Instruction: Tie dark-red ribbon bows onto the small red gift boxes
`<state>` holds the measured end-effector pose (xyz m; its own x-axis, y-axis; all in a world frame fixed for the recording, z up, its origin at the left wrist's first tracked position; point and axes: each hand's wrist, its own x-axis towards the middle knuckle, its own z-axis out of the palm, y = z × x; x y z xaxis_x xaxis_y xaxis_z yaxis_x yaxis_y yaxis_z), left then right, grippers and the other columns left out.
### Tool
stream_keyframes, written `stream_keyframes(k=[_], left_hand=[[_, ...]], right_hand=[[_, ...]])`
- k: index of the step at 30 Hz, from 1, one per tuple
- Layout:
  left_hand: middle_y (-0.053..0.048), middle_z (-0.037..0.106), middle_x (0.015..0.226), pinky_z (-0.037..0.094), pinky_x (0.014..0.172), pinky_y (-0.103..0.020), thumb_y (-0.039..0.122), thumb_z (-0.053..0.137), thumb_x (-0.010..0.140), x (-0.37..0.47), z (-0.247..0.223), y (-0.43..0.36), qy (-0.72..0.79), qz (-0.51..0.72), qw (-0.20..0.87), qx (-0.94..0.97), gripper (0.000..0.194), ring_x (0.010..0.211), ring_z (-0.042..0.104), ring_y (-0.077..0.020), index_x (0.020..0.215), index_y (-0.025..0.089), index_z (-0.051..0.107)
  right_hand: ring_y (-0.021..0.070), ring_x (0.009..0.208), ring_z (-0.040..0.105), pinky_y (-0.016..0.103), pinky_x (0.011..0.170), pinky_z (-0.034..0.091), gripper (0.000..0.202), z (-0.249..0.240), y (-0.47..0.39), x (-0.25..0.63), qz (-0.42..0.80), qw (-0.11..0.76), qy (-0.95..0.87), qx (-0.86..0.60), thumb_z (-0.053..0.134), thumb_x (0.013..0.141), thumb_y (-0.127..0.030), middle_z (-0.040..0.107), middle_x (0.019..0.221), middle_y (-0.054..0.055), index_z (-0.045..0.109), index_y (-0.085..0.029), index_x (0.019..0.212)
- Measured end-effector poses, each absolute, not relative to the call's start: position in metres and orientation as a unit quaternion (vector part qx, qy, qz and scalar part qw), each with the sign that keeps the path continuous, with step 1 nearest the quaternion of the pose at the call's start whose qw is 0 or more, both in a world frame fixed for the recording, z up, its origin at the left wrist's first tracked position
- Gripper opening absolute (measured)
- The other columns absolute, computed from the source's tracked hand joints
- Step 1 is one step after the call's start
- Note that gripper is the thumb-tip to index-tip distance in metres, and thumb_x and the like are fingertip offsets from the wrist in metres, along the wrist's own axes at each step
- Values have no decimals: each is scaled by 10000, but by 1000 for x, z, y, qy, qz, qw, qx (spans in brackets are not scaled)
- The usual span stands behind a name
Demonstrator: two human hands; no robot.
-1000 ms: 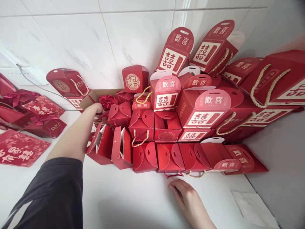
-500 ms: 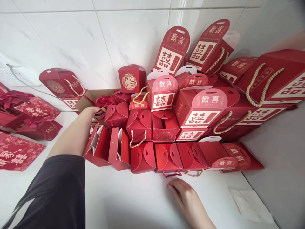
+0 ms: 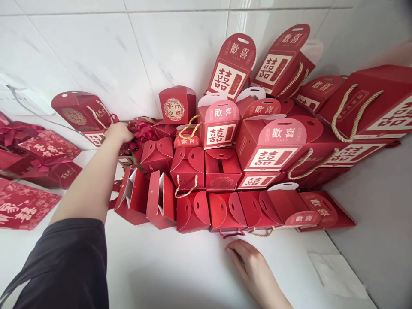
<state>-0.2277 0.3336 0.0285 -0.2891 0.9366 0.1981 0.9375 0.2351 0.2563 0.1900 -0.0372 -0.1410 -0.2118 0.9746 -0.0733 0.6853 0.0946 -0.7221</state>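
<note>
My left hand (image 3: 119, 132) is at the back left, at the cardboard box holding crumpled dark red ribbon (image 3: 144, 132). Its fingers point away and are hidden, so their grip does not show. A red gift box with a rope handle (image 3: 77, 112) stands just left of that hand. In front of it are two red boxes with open tops, one of them the left open box (image 3: 132, 197). My right hand (image 3: 249, 259) rests on the white tabletop with its fingers curled closed. Nothing shows in it. Right above it lies a dark red cord handle (image 3: 231, 234) of a closed red box (image 3: 228, 211).
Red gift boxes, such as a double-happiness box (image 3: 277, 146), are stacked against the tiled wall (image 3: 180, 47). More red boxes with bows (image 3: 48, 165) lie at left. A white paper sheet (image 3: 336, 274) lies at right, beside a grey side wall (image 3: 383, 206).
My left hand has moved up and back, from beside the front of the cardboard box to its rear. More red ribbon shows around it. The right hand has stayed in place.
</note>
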Motion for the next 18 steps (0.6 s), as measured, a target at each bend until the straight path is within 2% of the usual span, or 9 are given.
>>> stream_keyframes(k=[2, 4, 7, 8, 10, 12, 15, 18], left_hand=[[-158, 603, 1272, 358, 1065, -596, 174, 756, 759, -228, 38, 333, -800, -139, 29, -583, 464, 1256, 501, -338, 1195, 99, 617], [-144, 643, 1227, 349, 1078, -535, 110, 784, 660, -226, 40, 329, -792, -123, 28, -598, 560, 1227, 514, -315, 1197, 98, 623], [-43, 734, 981, 474, 929, -306, 127, 792, 629, -227, 36, 320, -767, -98, -34, -633, 512, 948, 621, -183, 1127, 122, 670], [-12, 739, 907, 494, 850, -257, 141, 778, 650, -228, 36, 317, -761, -96, -54, -640, 489, 848, 628, -150, 1128, 133, 676], [18, 734, 839, 503, 770, -234, 172, 723, 720, -233, 40, 310, -757, -109, -68, -641, 443, 746, 624, -127, 1161, 157, 675], [-9, 734, 898, 501, 837, -285, 220, 667, 785, -238, 46, 304, -766, -139, -34, -627, 375, 814, 638, -157, 1154, 152, 684], [-66, 705, 1114, 416, 1028, -355, 291, 589, 865, -238, 53, 301, -765, -183, 39, -616, 336, 1051, 604, -203, 1137, 120, 683], [-1, 719, 1130, 401, 1032, -242, 261, 563, 885, -231, 46, 305, -741, -179, 26, -647, 275, 1072, 607, -137, 1110, 178, 699]], right_hand=[[214, 831, 653, 330, 768, 505, 285, -141, -38, 190, 326, 221, -707, -588, 375, 1009, -244, 680, 910, 66, 639, -200, 911], [215, 835, 657, 328, 771, 506, 283, -141, -38, 191, 323, 224, -708, -587, 377, 1009, -243, 682, 912, 66, 640, -202, 914], [214, 837, 660, 322, 768, 505, 276, -141, -39, 191, 323, 229, -708, -584, 382, 1008, -242, 682, 910, 64, 636, -204, 907], [214, 839, 659, 321, 770, 505, 275, -140, -39, 191, 325, 229, -708, -584, 382, 1008, -243, 682, 911, 63, 635, -205, 905], [211, 838, 656, 322, 771, 504, 276, -140, -39, 190, 330, 229, -705, -584, 380, 1010, -246, 679, 912, 62, 632, -204, 905], [211, 840, 653, 326, 775, 504, 279, -140, -39, 190, 333, 226, -703, -586, 376, 1012, -249, 677, 918, 64, 632, -203, 913], [214, 842, 653, 332, 777, 505, 282, -140, -39, 189, 328, 223, -706, -586, 375, 1012, -252, 677, 919, 68, 637, -202, 920], [214, 833, 656, 329, 768, 508, 279, -141, -39, 190, 321, 226, -710, -584, 381, 1008, -248, 679, 910, 67, 641, -203, 917]])
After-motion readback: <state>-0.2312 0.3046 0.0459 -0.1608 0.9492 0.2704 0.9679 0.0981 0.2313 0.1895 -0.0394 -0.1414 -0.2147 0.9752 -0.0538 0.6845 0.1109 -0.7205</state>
